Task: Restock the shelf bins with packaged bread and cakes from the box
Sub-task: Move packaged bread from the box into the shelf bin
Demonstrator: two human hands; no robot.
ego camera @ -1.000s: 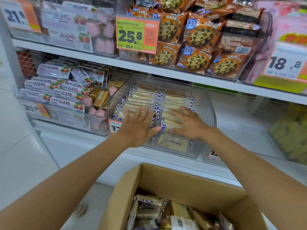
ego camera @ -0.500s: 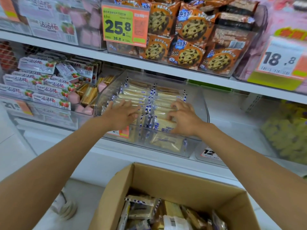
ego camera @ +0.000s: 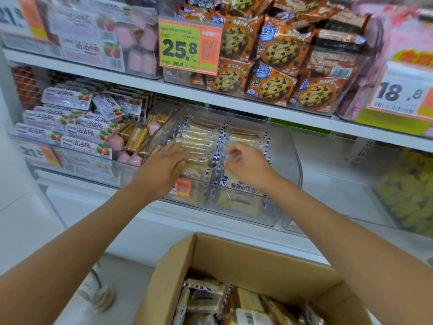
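Observation:
A clear plastic bin [ego camera: 289,165] on the lower shelf holds two rows of bread packs [ego camera: 201,139] in clear wrappers with blue-and-white edges. My left hand [ego camera: 164,165] lies flat with straight fingers on the left row. My right hand [ego camera: 246,165] hovers over the right row with its fingers loosely curled; I see nothing in it. Below, an open cardboard box [ego camera: 246,259] holds several more of the same packs [ego camera: 203,299].
Left of the bin, another clear bin [ego camera: 77,160] holds pink strawberry snack packs. The upper shelf carries cookie bags [ego camera: 278,50] and a 25.8 price tag [ego camera: 189,45]. A bin of yellow goods [ego camera: 407,195] sits at the right. White floor lies to the left.
My right hand has lifted off the front pack and curled its fingers. My left hand has slid further onto the left row. The view has shifted slightly.

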